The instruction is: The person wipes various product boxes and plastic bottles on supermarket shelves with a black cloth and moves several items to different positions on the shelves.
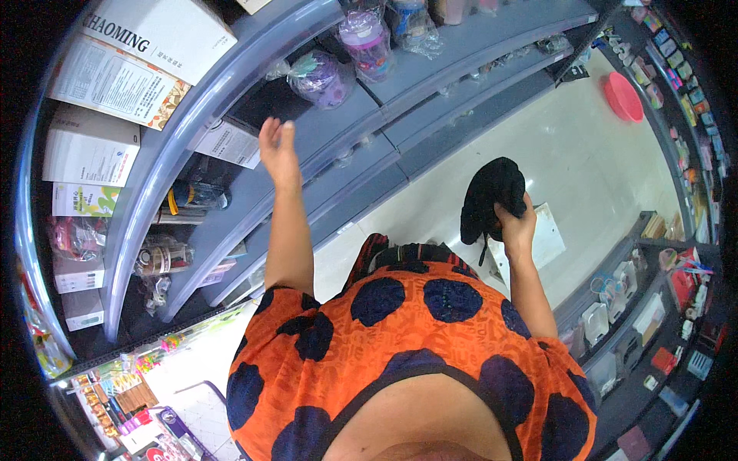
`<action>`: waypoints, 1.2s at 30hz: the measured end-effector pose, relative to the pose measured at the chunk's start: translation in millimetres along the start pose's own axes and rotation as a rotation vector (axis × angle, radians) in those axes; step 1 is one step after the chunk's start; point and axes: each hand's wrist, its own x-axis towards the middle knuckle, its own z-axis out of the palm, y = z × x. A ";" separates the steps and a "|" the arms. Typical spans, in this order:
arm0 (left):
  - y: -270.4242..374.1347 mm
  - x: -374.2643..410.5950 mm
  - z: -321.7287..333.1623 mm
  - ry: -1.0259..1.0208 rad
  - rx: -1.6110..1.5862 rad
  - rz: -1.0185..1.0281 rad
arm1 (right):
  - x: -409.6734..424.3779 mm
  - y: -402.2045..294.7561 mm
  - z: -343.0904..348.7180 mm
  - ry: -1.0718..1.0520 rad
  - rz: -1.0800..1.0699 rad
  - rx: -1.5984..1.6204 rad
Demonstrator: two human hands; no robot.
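Observation:
My left hand (281,154) is raised at the grey shelving, fingers a little apart and nothing seen in it. Close behind its fingers is a white printed box (233,143) on a shelf; whether they touch I cannot tell. A purple patterned cup in clear plastic wrap (324,79) sits just beyond. Over the floor to the right, my right hand (517,226) grips a bunched black cloth item (490,193), with a thin strap or cord hanging from it. Its exact kind is unclear.
Large white cartons (164,34) and a wrapped jar (164,257) fill the left shelves. A wrapped lidded tumbler (367,43) stands farther along. A white board (545,236) is below my right hand. A pink basin (622,97) rests across the pale floor (582,155), near another stocked shelf (622,299).

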 end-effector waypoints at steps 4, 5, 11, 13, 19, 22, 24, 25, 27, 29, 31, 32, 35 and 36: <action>-4.6 32.5 40.6 -0.158 0.068 -0.162 | 9.5 0.1 -0.2 -0.009 0.008 -0.051; -2.4 38.9 47.6 -0.122 0.032 -0.236 | 9.1 -10.7 2.3 -0.016 0.052 -0.034; -3.2 77.4 73.6 -0.187 -0.135 -0.316 | 27.5 -15.4 18.1 -0.002 -0.048 0.022; 5.3 82.3 82.9 -0.136 -0.104 -0.392 | 32.9 -20.4 23.1 0.004 -0.083 0.012; -24.8 105.2 94.6 -0.066 -0.221 -0.366 | 58.4 -36.7 50.8 0.021 -0.093 0.041; -39.1 104.0 94.1 0.019 -0.412 -0.345 | 65.8 -39.0 69.6 -0.019 -0.102 0.063; -49.3 108.0 84.7 0.094 -0.481 -0.365 | 65.7 -44.2 79.3 -0.073 -0.050 0.127; -48.3 110.2 79.8 0.050 -0.578 -0.361 | 65.5 -53.7 84.8 -0.100 -0.028 0.161; -41.6 104.6 66.3 -0.033 -0.770 -0.348 | 68.9 -65.8 87.1 -0.126 0.022 0.118; -30.2 95.1 62.4 -0.051 -0.806 -0.350 | 82.8 -61.2 90.6 -0.148 -0.065 0.088; -20.1 87.4 54.6 -0.092 -0.853 -0.362 | 91.6 -70.2 96.7 -0.179 -0.236 -0.018; -15.2 78.0 51.2 -0.058 -0.802 -0.392 | 97.4 -73.2 100.9 -0.179 -0.388 -0.071; 7.6 52.2 54.5 0.002 -0.683 -0.404 | 102.9 -100.9 116.0 -0.222 -0.768 -0.199; 11.0 42.4 53.5 -0.029 -0.638 -0.403 | 102.4 -116.3 123.0 -0.273 -0.873 -0.177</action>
